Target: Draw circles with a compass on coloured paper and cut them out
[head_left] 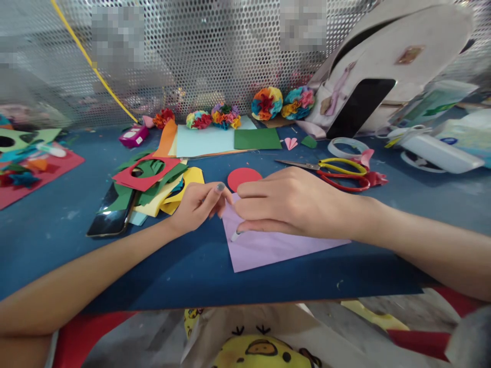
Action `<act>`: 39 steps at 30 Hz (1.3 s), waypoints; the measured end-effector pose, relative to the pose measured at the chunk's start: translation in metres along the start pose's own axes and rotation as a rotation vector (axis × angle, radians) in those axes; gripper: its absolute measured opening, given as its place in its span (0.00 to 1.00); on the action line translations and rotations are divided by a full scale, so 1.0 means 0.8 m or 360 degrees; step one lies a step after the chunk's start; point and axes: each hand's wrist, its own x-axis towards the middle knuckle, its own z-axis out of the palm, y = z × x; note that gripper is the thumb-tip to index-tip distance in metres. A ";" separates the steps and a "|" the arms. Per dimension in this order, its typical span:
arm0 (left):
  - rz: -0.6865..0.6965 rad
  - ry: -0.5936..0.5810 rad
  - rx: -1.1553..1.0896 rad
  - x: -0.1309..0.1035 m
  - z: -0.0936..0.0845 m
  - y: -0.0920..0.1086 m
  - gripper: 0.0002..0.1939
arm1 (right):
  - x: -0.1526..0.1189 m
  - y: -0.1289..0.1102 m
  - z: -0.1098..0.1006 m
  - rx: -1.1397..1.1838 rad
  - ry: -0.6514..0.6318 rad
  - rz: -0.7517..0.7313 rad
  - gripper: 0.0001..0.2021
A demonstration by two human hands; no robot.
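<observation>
A lilac sheet of paper (268, 253) lies at a slant near the table's front edge. My left hand (199, 204) is at its upper left corner, fingers curled and fingertips at the paper's edge. Over the sheet, my right hand (295, 204) has its fingers together and thumb pointing left. A small whitish tip shows by that thumb; I cannot tell if it is a nail or a held thing. My right hand hides much of the sheet's upper part. Just behind my hands lies a red paper circle (244, 179).
Scissors (337, 168) and a tape roll (348, 147) lie to the right. A phone (111, 212) and cut paper scraps (153, 176) are at left. Behind are a green sheet (257, 139), paper flowers (267, 104), a light backpack (406, 61) and a leaning phone (362, 105).
</observation>
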 end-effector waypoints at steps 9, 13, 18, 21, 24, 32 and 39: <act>-0.0066 -0.0027 0.0017 0.002 -0.001 0.005 0.28 | -0.005 0.012 -0.015 0.0068 -0.0214 -0.0115 0.19; -0.0100 -0.0043 0.0004 0.000 -0.002 0.004 0.28 | -0.006 0.015 -0.020 0.0107 -0.0267 -0.0097 0.18; -0.0137 -0.0061 0.0006 -0.001 -0.002 0.003 0.29 | -0.008 0.015 -0.023 0.0179 -0.0277 -0.0071 0.18; -0.0138 -0.0058 0.0007 -0.001 -0.002 0.003 0.28 | -0.007 0.014 -0.022 0.0151 -0.0265 -0.0051 0.19; -0.0120 -0.0055 0.0004 0.000 -0.002 0.003 0.29 | -0.006 0.012 -0.019 0.0114 -0.0222 -0.0010 0.18; -0.0065 -0.0046 -0.0019 0.000 -0.001 -0.001 0.30 | 0.000 0.000 -0.004 0.0134 -0.0052 0.0191 0.17; -0.0065 -0.0043 -0.0005 0.000 -0.001 -0.002 0.30 | 0.009 -0.008 0.000 0.0303 -0.0043 0.0428 0.14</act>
